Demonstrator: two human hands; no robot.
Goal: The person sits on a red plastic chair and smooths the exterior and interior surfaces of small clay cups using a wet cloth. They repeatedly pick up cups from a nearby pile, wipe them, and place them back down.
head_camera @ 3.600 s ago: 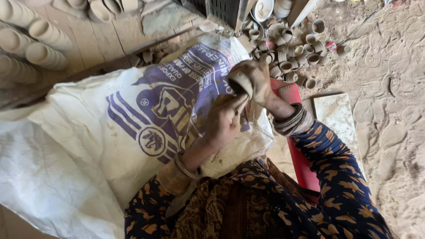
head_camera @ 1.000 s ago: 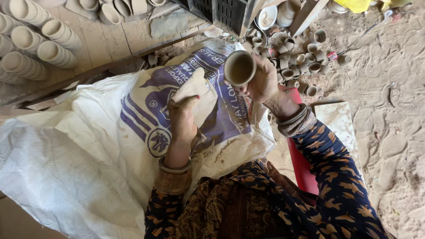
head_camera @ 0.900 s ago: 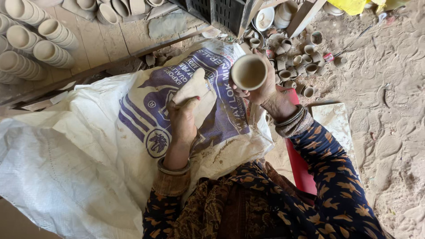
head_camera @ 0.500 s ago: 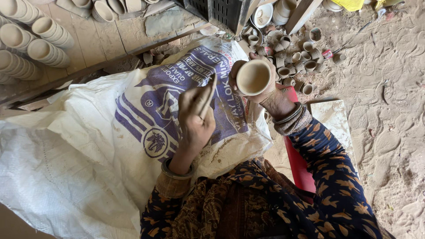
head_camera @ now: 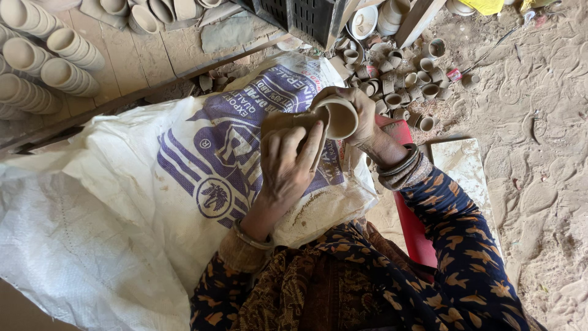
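My right hand (head_camera: 361, 116) grips a small unfired clay cup (head_camera: 338, 116), its mouth turned toward my left. My left hand (head_camera: 288, 160) holds a flat tan piece, like sandpaper or cloth (head_camera: 283, 120), pressed against the cup's rim and side. Both hands hover over a white woven sack (head_camera: 122, 202) with blue printing spread across my lap. Bangles circle both wrists, and my sleeves are dark blue with an orange pattern.
Several small clay cups (head_camera: 404, 79) lie heaped on the sandy ground at the upper right. Rows of larger clay cups (head_camera: 49, 61) lie on a wooden board at the upper left. A dark crate (head_camera: 300, 15) stands at the top, a red mat (head_camera: 410, 214) under me.
My left hand has come across from the sack to the cup and now presses the tan piece against it. The cup has turned from facing up to facing sideways.
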